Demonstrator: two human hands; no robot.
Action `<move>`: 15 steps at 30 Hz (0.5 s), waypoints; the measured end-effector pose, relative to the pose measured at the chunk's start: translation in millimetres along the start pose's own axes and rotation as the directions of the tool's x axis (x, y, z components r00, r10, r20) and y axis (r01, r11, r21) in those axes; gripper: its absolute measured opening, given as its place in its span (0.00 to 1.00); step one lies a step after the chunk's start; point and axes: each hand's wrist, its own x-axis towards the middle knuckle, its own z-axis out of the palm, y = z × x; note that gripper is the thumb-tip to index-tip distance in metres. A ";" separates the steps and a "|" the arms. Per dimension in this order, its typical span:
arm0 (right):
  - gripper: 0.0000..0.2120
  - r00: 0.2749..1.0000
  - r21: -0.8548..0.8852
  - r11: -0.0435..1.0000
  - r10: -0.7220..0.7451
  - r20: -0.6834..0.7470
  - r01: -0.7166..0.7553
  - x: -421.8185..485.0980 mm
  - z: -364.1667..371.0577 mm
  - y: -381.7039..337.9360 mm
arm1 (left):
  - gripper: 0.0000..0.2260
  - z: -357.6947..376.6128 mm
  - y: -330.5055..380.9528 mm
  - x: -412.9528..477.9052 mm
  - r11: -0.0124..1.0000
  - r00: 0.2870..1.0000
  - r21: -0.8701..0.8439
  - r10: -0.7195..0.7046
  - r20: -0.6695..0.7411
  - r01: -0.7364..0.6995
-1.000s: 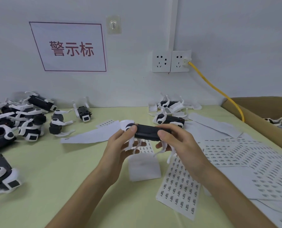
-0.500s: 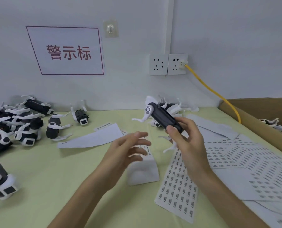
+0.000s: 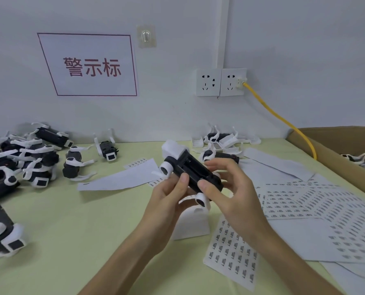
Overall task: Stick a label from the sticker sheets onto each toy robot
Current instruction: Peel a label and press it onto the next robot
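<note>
A black-and-white toy robot is held above the green table, underside up, head end pointing up and left. My left hand grips its near left side, thumb on the black body. My right hand holds the lower right end, thumb pressed on the body and fingers curled behind. Sticker sheets with rows of small dark labels lie right of my hands, and more sticker sheets spread further right. I cannot see a label on my fingers.
Several toy robots are piled at the left, one toy robot at the near left edge, others by the wall. A cardboard box stands at the right. A yellow cable runs from the wall socket. A blank backing sheet lies centre.
My left hand, open and apart half a second ago, has come back onto the robot. The robot has dropped lower and turned underside up between both hands.
</note>
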 end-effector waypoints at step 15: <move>0.13 0.998 0.030 0.999 0.014 -0.065 -0.012 1.7 -2.9 -2.2 | 0.14 6.8 -7.1 -3.7 0.953 0.987 0.271 0.101 0.125 -0.132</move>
